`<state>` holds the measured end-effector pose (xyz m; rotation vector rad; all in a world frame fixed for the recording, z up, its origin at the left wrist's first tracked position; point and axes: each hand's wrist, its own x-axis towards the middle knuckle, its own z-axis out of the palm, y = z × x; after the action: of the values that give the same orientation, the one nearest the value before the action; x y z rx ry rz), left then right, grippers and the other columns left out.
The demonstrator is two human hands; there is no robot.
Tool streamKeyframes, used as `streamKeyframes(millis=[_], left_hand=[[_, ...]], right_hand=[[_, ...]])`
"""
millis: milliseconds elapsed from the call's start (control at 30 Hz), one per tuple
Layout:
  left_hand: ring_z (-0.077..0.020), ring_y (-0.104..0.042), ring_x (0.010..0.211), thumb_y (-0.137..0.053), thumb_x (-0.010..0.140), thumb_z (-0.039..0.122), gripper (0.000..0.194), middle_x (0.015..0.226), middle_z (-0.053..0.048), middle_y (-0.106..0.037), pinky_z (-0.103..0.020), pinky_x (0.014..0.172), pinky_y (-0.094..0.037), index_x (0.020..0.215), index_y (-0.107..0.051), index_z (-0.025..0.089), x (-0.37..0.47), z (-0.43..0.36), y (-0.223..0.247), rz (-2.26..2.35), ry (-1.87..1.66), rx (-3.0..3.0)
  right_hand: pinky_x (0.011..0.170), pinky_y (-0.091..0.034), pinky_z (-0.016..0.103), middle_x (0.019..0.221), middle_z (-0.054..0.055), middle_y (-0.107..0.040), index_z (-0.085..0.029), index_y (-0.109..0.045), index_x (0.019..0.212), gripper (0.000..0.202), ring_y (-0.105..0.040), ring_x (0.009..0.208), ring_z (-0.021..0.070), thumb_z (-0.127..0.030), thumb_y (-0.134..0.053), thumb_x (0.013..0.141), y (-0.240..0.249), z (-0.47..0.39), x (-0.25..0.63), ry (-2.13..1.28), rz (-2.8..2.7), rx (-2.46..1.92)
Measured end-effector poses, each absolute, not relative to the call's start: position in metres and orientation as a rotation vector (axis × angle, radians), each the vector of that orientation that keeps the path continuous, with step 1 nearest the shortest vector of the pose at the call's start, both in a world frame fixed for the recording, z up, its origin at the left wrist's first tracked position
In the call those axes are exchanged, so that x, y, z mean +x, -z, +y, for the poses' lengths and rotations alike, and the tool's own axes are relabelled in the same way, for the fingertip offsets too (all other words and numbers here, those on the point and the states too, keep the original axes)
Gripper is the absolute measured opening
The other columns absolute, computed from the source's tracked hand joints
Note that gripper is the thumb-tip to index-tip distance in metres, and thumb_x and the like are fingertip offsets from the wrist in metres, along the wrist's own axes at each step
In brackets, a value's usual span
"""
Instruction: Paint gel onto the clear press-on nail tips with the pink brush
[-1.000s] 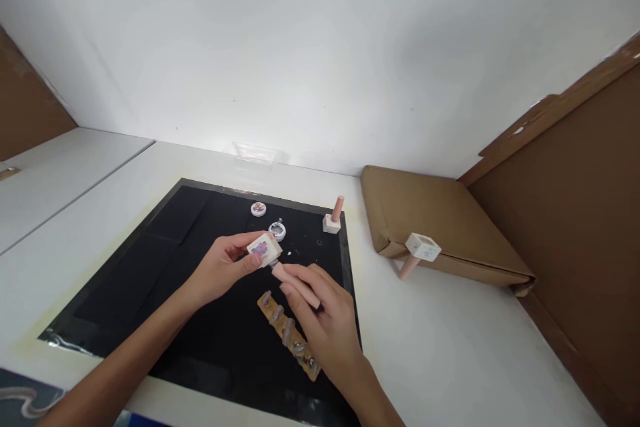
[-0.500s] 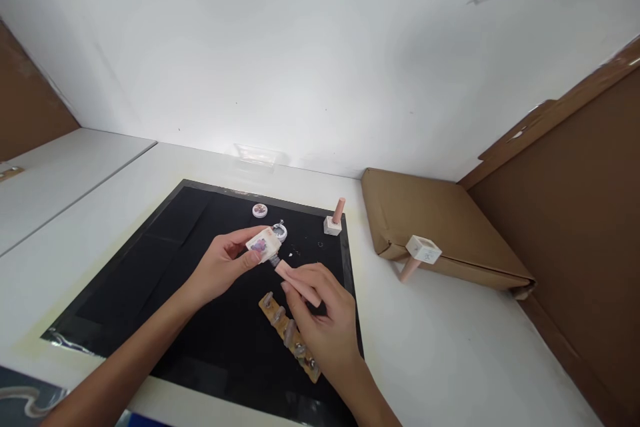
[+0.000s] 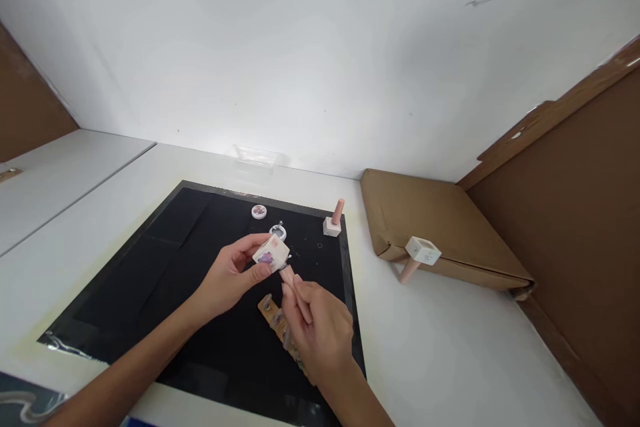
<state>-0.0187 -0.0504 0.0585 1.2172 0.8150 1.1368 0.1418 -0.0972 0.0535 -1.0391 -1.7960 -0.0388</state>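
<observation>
Between thumb and fingers, my left hand (image 3: pixel 235 275) holds a white square bottle (image 3: pixel 271 253) with a purple picture, tilted over the black mat. My right hand (image 3: pixel 320 323) grips a pink cap (image 3: pixel 295 287), whose end meets the bottle's neck. Just behind the bottle lies an open round white container (image 3: pixel 277 232) with something silvery on it. A round white lid (image 3: pixel 259 211) with a printed pattern rests farther back. Partly under my right hand is a wooden strip (image 3: pixel 274 317) with several nail tips on it.
A second bottle with a pink cap (image 3: pixel 332 225) stands at the black mat's (image 3: pixel 165 260) back right corner. Another bottle (image 3: pixel 423 250) leans upside down against a brown cardboard box (image 3: pixel 440 213). A clear plastic tray (image 3: pixel 256 156) is by the wall.
The bottle and the pink cap have come together; the dark neck seen between them before is now mostly covered. Both hands have shifted slightly toward me and to the right.
</observation>
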Motion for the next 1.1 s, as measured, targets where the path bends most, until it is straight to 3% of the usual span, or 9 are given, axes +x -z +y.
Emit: streamKeyframes(millis=[233, 433, 567, 700, 867, 1100], left_hand=[[-0.0182, -0.059, 0.083, -0.073, 0.077, 0.025, 0.041, 0.097, -0.006, -0.07, -0.029, 0.077, -0.048, 0.117, -0.065, 0.022, -0.034, -0.046, -0.062, 0.863, -1.257, 1.862], [-0.0197, -0.053, 0.086, -0.066, 0.084, 0.023, 0.045, 0.093, -0.006, -0.066, -0.03, 0.075, -0.047, 0.128, -0.056, 0.026, -0.046, -0.045, -0.077, 0.71, -1.15, 2.149], [-0.0198, -0.054, 0.088, -0.062, 0.087, 0.025, 0.044, 0.097, -0.006, -0.066, -0.03, 0.075, -0.047, 0.13, -0.053, 0.029, -0.046, -0.051, -0.084, 0.595, -1.12, 2.101], [-0.0198, -0.054, 0.087, -0.063, 0.086, 0.02, 0.05, 0.101, -0.006, -0.066, -0.031, 0.074, -0.047, 0.133, -0.049, 0.03, -0.038, -0.056, -0.084, 0.582, -1.286, 2.164], [-0.0208, -0.059, 0.083, -0.059, 0.088, 0.019, 0.046, 0.101, -0.01, -0.07, -0.035, 0.075, -0.046, 0.133, -0.049, 0.024, -0.034, -0.054, -0.083, 0.639, -1.391, 2.391], [-0.0211, -0.06, 0.085, -0.059, 0.089, 0.02, 0.047, 0.101, -0.01, -0.071, -0.035, 0.076, -0.047, 0.134, -0.049, 0.025, -0.037, -0.053, -0.085, 0.62, -1.339, 2.399]], right_hand=[[0.043, -0.03, 0.019, 0.054, -0.009, -0.027, -0.02, -0.044, 0.066, 0.025, -0.029, 0.046, 0.0065, -0.021, -0.05, 0.09, -0.062, -0.094, 0.141, -0.579, -1.675, -1.162], [0.048, -0.031, 0.021, 0.059, -0.004, -0.048, -0.019, -0.047, 0.072, 0.031, -0.039, 0.052, 0.0086, -0.045, -0.059, 0.083, -0.065, -0.088, 0.144, -1.312, -1.365, -1.082], [0.047, -0.027, 0.02, 0.058, -0.005, -0.052, -0.021, -0.043, 0.071, 0.037, -0.035, 0.047, 0.0061, -0.044, -0.072, 0.074, -0.066, -0.091, 0.138, -1.682, -1.029, -0.804], [0.046, -0.024, 0.02, 0.055, -0.009, -0.042, -0.022, -0.044, 0.074, 0.039, -0.03, 0.046, 0.0057, -0.049, -0.072, 0.073, -0.066, -0.095, 0.13, -1.677, -0.865, -0.762], [0.046, -0.018, 0.021, 0.054, -0.01, -0.037, -0.02, -0.047, 0.074, 0.036, -0.024, 0.046, 0.0048, -0.049, -0.07, 0.076, -0.062, -0.094, 0.131, -1.568, -0.896, -0.843], [0.045, -0.016, 0.021, 0.057, -0.008, -0.042, -0.017, -0.05, 0.072, 0.033, -0.026, 0.048, 0.0043, -0.042, -0.071, 0.077, -0.068, -0.087, 0.149, -1.579, -1.037, -0.884]])
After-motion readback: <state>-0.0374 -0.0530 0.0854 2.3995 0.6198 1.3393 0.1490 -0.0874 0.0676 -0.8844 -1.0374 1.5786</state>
